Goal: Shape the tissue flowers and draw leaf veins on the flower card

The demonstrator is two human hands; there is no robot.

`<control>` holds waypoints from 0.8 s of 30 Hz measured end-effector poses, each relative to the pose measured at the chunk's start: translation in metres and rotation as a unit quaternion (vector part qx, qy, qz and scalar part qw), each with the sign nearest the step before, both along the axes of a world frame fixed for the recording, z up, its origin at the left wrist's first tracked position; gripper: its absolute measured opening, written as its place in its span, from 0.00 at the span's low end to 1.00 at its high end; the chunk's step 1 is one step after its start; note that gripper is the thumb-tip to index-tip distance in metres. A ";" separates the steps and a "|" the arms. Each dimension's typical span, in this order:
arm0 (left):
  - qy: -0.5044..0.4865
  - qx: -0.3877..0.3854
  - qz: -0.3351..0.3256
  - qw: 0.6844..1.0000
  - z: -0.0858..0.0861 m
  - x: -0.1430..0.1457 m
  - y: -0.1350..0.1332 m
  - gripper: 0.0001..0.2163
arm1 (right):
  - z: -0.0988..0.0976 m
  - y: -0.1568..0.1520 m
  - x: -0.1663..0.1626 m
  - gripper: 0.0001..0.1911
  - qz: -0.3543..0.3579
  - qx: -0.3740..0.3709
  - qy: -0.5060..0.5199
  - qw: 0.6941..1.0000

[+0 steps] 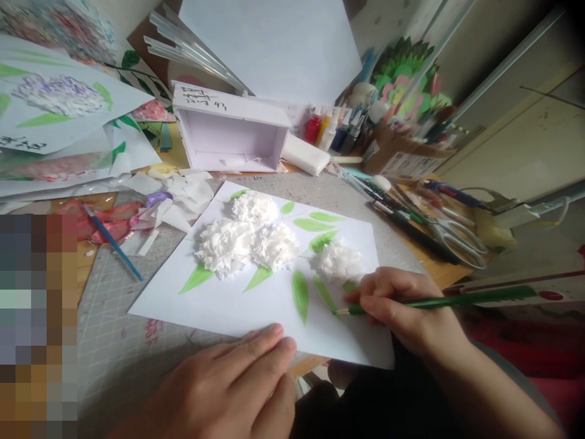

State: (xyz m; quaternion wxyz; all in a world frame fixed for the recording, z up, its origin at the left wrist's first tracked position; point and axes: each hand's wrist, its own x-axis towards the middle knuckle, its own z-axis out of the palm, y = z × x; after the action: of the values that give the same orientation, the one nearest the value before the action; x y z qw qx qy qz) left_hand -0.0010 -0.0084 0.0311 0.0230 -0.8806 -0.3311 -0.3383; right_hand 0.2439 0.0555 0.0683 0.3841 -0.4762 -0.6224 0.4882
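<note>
A white sheet of paper (256, 305) lies at a slant, bearing several puffy white paper flowers (276, 246) and several green coloured leaves (300, 296). My right hand (402, 305) is closed around a green colored pencil (434, 300). The pencil's tip touches the lower end of a narrow leaf, below the flower at the right. My left hand (247, 378) rests with its fingers stretched out, fingertips on the sheet's near edge. Part of the right flower's lower leaf is hidden behind my right hand.
Behind the sheet stands a white open box (233, 143). Paint bottles (326, 131), scissors (450, 235) and pens lie to the right. Paper scraps (183, 195), a blue brush (114, 244) and flower pictures (64, 97) are on the left. A grey cutting mat (109, 329) lies beneath.
</note>
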 end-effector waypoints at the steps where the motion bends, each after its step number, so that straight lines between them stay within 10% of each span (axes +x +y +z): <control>1: 0.000 0.000 -0.001 1.000 0.000 0.000 0.000 0.11 | 0.000 0.000 0.002 0.13 0.000 -0.006 0.001 1.000; 9: -0.010 0.017 0.002 1.000 -0.002 0.002 0.000 0.11 | -0.009 0.002 0.001 0.12 -0.026 -0.030 0.116 0.993; 24: -0.028 0.012 0.034 0.999 -0.011 0.006 -0.004 0.12 | -0.014 0.005 -0.018 0.09 -0.075 0.129 -0.080 0.986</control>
State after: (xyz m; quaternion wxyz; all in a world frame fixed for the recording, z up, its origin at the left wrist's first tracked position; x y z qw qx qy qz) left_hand 0.0053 -0.0123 0.0202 0.0357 -0.8586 -0.3574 -0.3659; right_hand 0.2257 0.0607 0.0540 0.4268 -0.5050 -0.6716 0.3342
